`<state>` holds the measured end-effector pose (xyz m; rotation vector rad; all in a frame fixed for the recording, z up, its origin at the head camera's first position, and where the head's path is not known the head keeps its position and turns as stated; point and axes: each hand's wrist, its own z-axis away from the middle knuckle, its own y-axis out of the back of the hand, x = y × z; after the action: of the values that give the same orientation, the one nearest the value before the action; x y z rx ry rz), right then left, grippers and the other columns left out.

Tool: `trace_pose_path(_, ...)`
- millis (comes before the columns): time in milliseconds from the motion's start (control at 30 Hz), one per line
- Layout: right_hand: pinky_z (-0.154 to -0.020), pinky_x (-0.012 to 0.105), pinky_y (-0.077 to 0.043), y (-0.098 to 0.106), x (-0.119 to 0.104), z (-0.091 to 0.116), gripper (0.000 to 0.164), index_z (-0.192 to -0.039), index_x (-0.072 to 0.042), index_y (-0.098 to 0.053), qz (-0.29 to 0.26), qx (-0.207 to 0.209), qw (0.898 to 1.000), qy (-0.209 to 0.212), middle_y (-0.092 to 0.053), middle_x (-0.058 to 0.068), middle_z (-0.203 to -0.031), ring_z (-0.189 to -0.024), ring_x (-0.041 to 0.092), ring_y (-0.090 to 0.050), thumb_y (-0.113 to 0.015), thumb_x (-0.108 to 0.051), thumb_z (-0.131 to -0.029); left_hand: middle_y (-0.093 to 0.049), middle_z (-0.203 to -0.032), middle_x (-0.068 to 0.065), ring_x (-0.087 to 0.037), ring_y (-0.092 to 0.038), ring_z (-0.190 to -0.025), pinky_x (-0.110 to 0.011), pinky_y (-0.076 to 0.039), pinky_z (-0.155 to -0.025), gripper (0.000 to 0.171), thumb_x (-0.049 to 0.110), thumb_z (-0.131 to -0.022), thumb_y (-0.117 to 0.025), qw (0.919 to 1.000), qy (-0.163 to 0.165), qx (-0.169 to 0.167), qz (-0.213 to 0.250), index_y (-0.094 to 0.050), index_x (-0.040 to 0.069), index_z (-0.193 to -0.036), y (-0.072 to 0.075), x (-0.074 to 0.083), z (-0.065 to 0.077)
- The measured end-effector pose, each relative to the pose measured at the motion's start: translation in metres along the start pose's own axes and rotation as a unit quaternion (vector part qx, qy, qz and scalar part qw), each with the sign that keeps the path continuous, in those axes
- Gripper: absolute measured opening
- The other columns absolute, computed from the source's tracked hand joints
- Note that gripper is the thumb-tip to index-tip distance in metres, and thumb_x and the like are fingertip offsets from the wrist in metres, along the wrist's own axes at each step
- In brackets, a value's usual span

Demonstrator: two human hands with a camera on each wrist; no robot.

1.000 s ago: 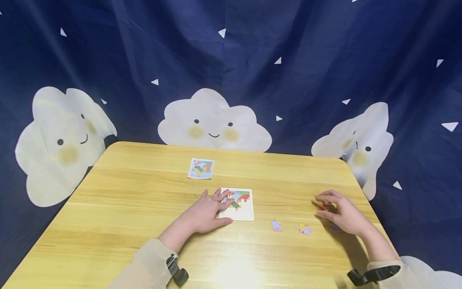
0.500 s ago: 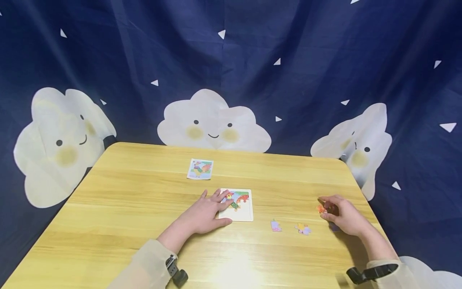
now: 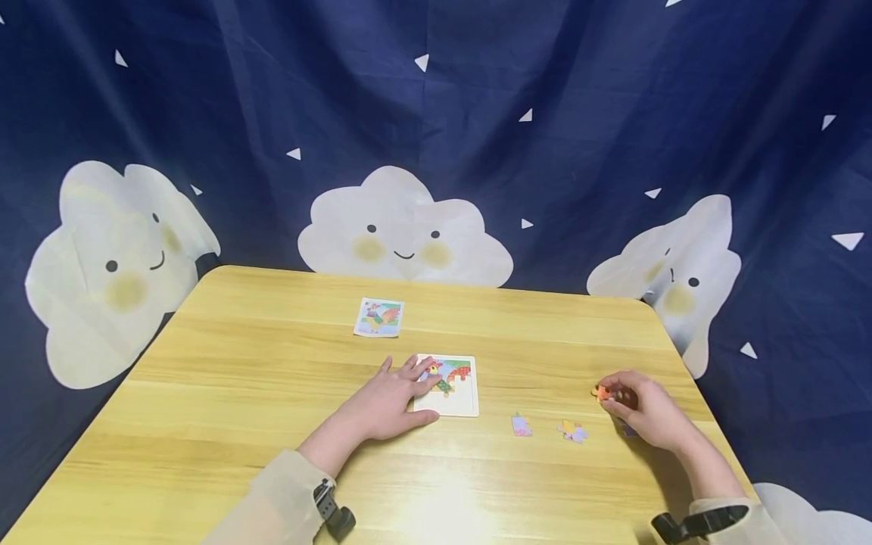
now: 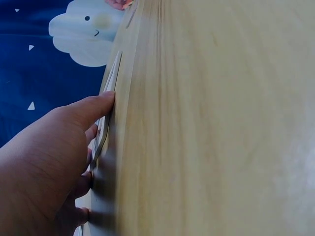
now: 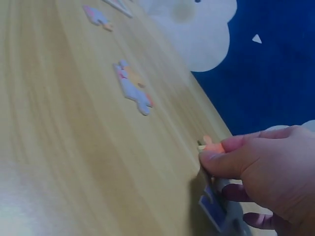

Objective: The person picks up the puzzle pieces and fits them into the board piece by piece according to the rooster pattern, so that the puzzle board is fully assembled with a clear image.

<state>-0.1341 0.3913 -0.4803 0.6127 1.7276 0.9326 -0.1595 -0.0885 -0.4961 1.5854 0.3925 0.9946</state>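
A white puzzle tray [image 3: 463, 405], partly filled with pieces of a rooster picture, lies in the middle of the table. My left hand [image 3: 391, 401] rests on its left side with fingers spread, hiding part of the picture; in the left wrist view the thumb touches the tray's edge. At the right, my right hand [image 3: 647, 409] pinches an orange puzzle piece [image 3: 602, 393] between thumb and index finger. In the right wrist view, a purple puzzle piece [image 5: 212, 209] lies under that hand, partly hidden by the fingers.
Two loose spots of pieces lie between the hands: a lilac puzzle piece [image 3: 521, 425] and a yellow-and-lilac puzzle piece [image 3: 572, 431]. A rooster picture card [image 3: 378, 318] lies behind the tray. A dark blue curtain [image 3: 422, 136] with clouds hangs behind the table.
My right hand's fingers have closed on the orange piece and brought it slightly left, into plain view. The left hand and the tray have stayed in place.
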Motion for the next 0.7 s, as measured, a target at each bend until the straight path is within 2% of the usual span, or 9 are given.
trace_pose_path(200, -0.057, 0.025, -0.040, -0.007, -0.003, -0.001, 0.026, -0.118, -0.003, -0.077, 0.070, 0.025, 0.996, 0.052, -0.058, -0.007, -0.091, -0.069, 0.003, -0.046, -0.081, -0.005, -0.092, -0.029, -0.171, -0.006, -0.034, -0.022, -0.158, -0.068, -0.014, -0.123, 0.073, 0.062, -0.103, -0.056, 1.0000, 0.002, -0.001, 0.000, -0.047, 0.020, -0.162, 0.000, 0.000, -0.001)
trace_pose_path(433, -0.069, 0.036, -0.026, -0.009, -0.011, -0.003, 0.028, -0.123, -0.009, -0.077, 0.134, 0.003, 0.990, 0.040, -0.059, -0.010, -0.098, -0.074, 0.002, -0.047, -0.080, -0.018, -0.096, -0.029, -0.171, -0.005, -0.034, -0.022, -0.158, -0.067, -0.014, -0.123, 0.073, 0.062, -0.103, -0.056, 1.0000, 0.002, -0.002, -0.001, -0.046, 0.021, -0.162, -0.001, -0.001, -0.001)
trace_pose_path(700, -0.073, 0.038, -0.027, -0.011, -0.020, -0.008, 0.030, -0.122, -0.008, -0.076, 0.145, 0.000, 0.988, 0.049, -0.060, -0.009, -0.101, -0.077, 0.002, -0.049, -0.081, -0.016, -0.095, -0.029, -0.171, -0.006, -0.034, -0.022, -0.158, -0.067, -0.014, -0.123, 0.073, 0.063, -0.104, -0.056, 1.0000, 0.000, 0.000, -0.003, -0.046, 0.020, -0.162, -0.001, -0.001, 0.000)
